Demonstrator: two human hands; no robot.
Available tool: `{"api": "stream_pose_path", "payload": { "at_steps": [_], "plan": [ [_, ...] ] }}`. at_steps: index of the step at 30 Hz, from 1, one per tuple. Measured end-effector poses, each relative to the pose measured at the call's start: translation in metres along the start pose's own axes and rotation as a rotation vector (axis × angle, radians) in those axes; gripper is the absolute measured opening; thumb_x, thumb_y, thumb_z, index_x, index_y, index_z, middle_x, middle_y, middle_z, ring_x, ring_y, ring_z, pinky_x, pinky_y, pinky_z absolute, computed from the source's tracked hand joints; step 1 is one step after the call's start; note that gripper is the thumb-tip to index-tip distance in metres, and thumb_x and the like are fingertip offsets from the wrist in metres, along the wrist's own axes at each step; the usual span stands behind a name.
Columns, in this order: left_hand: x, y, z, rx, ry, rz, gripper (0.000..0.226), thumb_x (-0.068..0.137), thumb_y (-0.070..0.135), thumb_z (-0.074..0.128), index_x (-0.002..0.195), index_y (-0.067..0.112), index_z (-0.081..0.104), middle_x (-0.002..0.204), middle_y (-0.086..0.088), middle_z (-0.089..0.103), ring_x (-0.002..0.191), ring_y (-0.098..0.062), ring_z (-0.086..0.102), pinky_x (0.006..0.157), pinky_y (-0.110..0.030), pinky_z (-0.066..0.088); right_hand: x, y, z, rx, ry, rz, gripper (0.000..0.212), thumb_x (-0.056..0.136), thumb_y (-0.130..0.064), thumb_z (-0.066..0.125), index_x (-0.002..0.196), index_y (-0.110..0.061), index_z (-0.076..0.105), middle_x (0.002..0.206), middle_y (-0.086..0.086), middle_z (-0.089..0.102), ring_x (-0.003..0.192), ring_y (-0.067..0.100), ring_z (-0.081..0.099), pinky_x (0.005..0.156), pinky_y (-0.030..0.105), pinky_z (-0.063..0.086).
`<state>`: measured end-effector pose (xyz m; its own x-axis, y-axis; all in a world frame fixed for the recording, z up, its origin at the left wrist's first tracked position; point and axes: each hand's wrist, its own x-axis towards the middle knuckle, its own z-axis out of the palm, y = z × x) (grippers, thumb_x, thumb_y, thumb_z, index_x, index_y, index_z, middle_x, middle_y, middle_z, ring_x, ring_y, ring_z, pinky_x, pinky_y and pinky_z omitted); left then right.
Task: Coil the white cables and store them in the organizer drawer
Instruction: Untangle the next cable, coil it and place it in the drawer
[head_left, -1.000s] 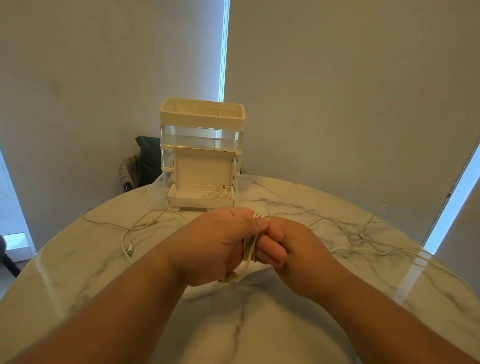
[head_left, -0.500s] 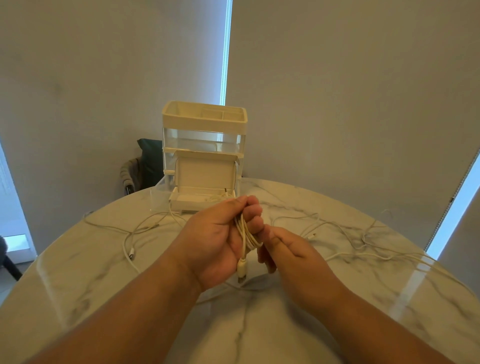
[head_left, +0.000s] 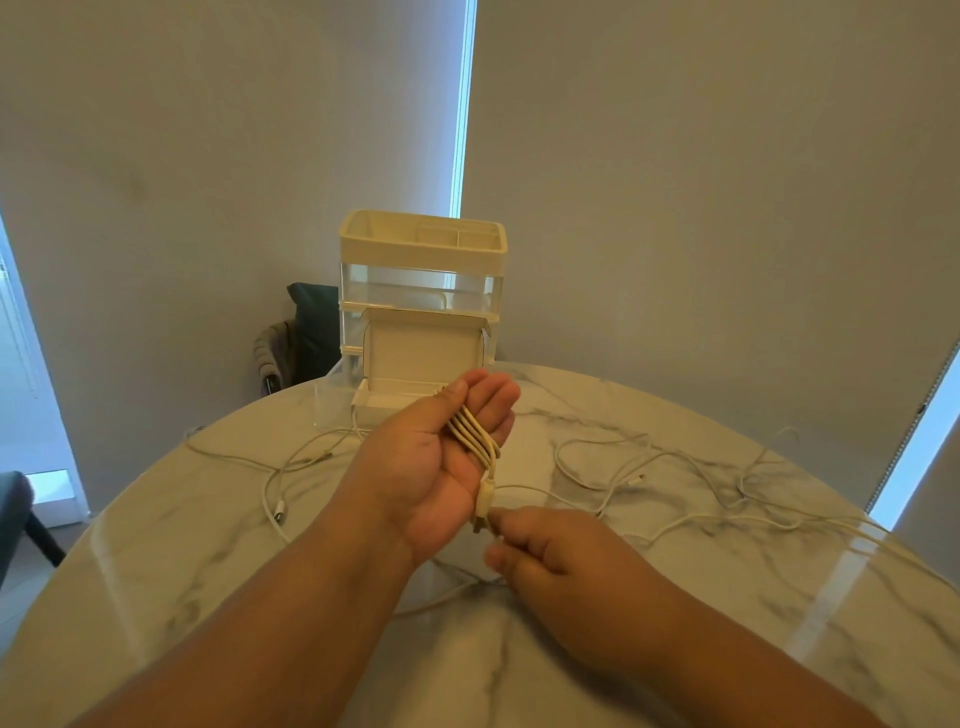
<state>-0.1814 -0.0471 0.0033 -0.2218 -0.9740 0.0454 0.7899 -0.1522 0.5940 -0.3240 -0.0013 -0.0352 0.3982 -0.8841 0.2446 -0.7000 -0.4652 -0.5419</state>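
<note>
My left hand (head_left: 441, 457) lies palm up over the table, fingers nearly straight. A white cable coil (head_left: 474, 432) crosses its palm in several loops, pinned under the thumb. The coil's plug end (head_left: 483, 506) hangs below the palm. My right hand (head_left: 545, 545) sits just below it with curled fingers, pinching the cable by that plug. The cream and clear organizer (head_left: 421, 249) stands at the table's far edge. Its lowest drawer (head_left: 387, 401) is pulled out, partly hidden behind my left fingers.
Loose white cables sprawl over the round marble table (head_left: 156, 597), one cable (head_left: 280, 475) on the left and a tangle of cables (head_left: 675, 483) on the right. A dark chair (head_left: 306, 332) stands behind the table's far left edge. Blinds cover the windows behind.
My left hand has turned palm up and straightened its fingers, showing the coil. My right hand has drawn back toward me, off the coil and down to the plug end.
</note>
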Motion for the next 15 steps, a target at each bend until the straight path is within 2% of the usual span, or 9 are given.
{"api": "stream_pose_path", "payload": {
  "at_steps": [2, 3, 5, 6, 7, 10, 12, 15],
  "plan": [
    [0.003, -0.002, -0.002, 0.004, 0.032, 0.018, 0.024, 0.102, 0.013, 0.043, 0.113, 0.001, 0.062, 0.106, -0.016, 0.074, 0.095, -0.023, 0.073, 0.091, -0.036, 0.052, -0.003, -0.007, 0.005, 0.176, -0.026, 0.004, 0.011, 0.097, -0.034, 0.057, 0.088, -0.038, 0.060, 0.073, -0.018, 0.057, 0.067, -0.004, 0.049, 0.064, 0.022, 0.042],
    [0.005, -0.004, -0.004, 0.022, 0.052, 0.032, 0.024, 0.102, 0.013, 0.043, 0.113, 0.001, 0.062, 0.108, -0.016, 0.074, 0.096, -0.023, 0.073, 0.094, -0.036, 0.051, -0.004, -0.014, 0.007, 0.320, -0.004, 0.020, 0.007, 0.097, -0.039, 0.057, 0.101, -0.040, 0.063, 0.076, -0.014, 0.061, 0.066, -0.004, 0.050, 0.065, 0.027, 0.043],
    [0.008, -0.010, -0.006, 0.063, 0.086, 0.063, 0.024, 0.103, 0.013, 0.044, 0.114, 0.001, 0.062, 0.109, -0.016, 0.073, 0.098, -0.023, 0.073, 0.100, -0.036, 0.049, -0.005, -0.020, 0.011, 0.526, 0.083, 0.132, 0.033, 0.093, -0.049, 0.056, 0.125, -0.057, 0.050, 0.081, -0.007, 0.071, 0.062, -0.004, 0.053, 0.064, 0.023, 0.041],
    [0.009, -0.013, -0.007, 0.077, 0.094, 0.074, 0.025, 0.103, 0.013, 0.044, 0.116, 0.002, 0.061, 0.109, -0.015, 0.074, 0.100, -0.023, 0.072, 0.102, -0.036, 0.048, -0.004, -0.021, 0.014, 0.544, 0.136, 0.198, 0.039, 0.090, -0.052, 0.056, 0.126, -0.062, 0.045, 0.082, -0.005, 0.074, 0.059, -0.003, 0.054, 0.063, 0.021, 0.041],
    [0.009, -0.015, -0.007, 0.083, 0.095, 0.083, 0.025, 0.103, 0.014, 0.045, 0.117, 0.002, 0.061, 0.109, -0.014, 0.074, 0.101, -0.022, 0.072, 0.101, -0.036, 0.048, -0.003, -0.023, 0.015, 0.548, 0.189, 0.255, 0.037, 0.090, -0.050, 0.058, 0.124, -0.061, 0.048, 0.080, -0.003, 0.074, 0.056, -0.002, 0.055, 0.060, 0.018, 0.041],
    [0.007, -0.021, -0.005, 0.074, 0.085, 0.088, 0.025, 0.102, 0.015, 0.046, 0.118, 0.003, 0.061, 0.109, -0.013, 0.074, 0.102, -0.022, 0.071, 0.091, -0.032, 0.054, -0.001, -0.022, 0.018, 0.601, 0.357, 0.303, 0.012, 0.095, -0.034, 0.061, 0.104, -0.035, 0.068, 0.074, 0.001, 0.074, 0.048, -0.001, 0.050, 0.050, 0.015, 0.038],
    [0.007, -0.023, -0.003, 0.095, 0.081, 0.089, 0.024, 0.101, 0.014, 0.047, 0.116, 0.002, 0.061, 0.107, -0.014, 0.074, 0.101, -0.023, 0.072, 0.089, -0.033, 0.054, 0.000, -0.022, 0.021, 0.573, 0.370, 0.304, 0.011, 0.099, -0.031, 0.053, 0.097, -0.029, 0.064, 0.075, -0.001, 0.074, 0.048, 0.001, 0.049, 0.051, 0.018, 0.038],
    [0.006, -0.023, -0.003, 0.145, 0.082, 0.122, 0.021, 0.100, 0.011, 0.049, 0.113, 0.001, 0.062, 0.102, -0.014, 0.075, 0.097, -0.023, 0.073, 0.090, -0.034, 0.054, 0.001, -0.021, 0.022, 0.551, 0.391, 0.314, 0.015, 0.104, -0.037, 0.038, 0.097, -0.036, 0.051, 0.076, -0.002, 0.074, 0.045, 0.001, 0.048, 0.052, 0.025, 0.038]
  ]
}}
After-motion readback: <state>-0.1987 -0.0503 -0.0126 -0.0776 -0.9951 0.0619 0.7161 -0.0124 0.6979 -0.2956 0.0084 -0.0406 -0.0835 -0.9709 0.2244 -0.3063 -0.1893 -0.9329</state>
